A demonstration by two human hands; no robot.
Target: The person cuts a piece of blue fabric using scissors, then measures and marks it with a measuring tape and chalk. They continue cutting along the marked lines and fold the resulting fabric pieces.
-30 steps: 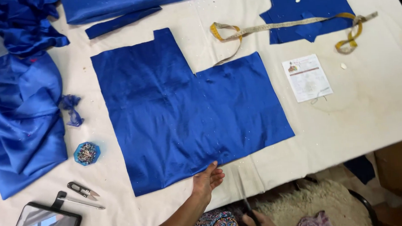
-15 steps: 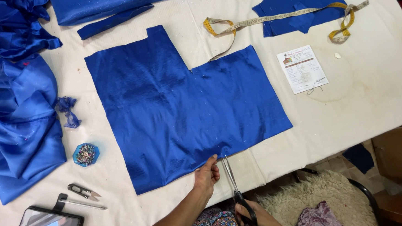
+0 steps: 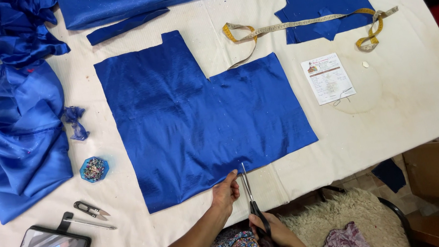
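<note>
A large piece of blue cloth [image 3: 199,114] lies flat on the cream table [image 3: 403,104]. My left hand [image 3: 225,191] presses its fingers on the cloth's near edge. My right hand [image 3: 270,231], partly below the table edge, grips black-handled scissors [image 3: 251,199] whose blades point up at the cloth's near edge, right beside my left fingertips. The blade tips touch the cloth's hem.
A yellow measuring tape [image 3: 304,26] crosses a smaller blue piece [image 3: 323,5] at the back. A paper slip [image 3: 327,77] lies right. Heaped blue fabric [image 3: 19,119], a pin dish [image 3: 94,169], thread snips [image 3: 90,209] and a phone [image 3: 53,246] sit left. A fluffy rug [image 3: 344,217] lies below.
My right hand has brought the scissors up from under the table edge to the cloth's near edge. My left hand stays on that edge.
</note>
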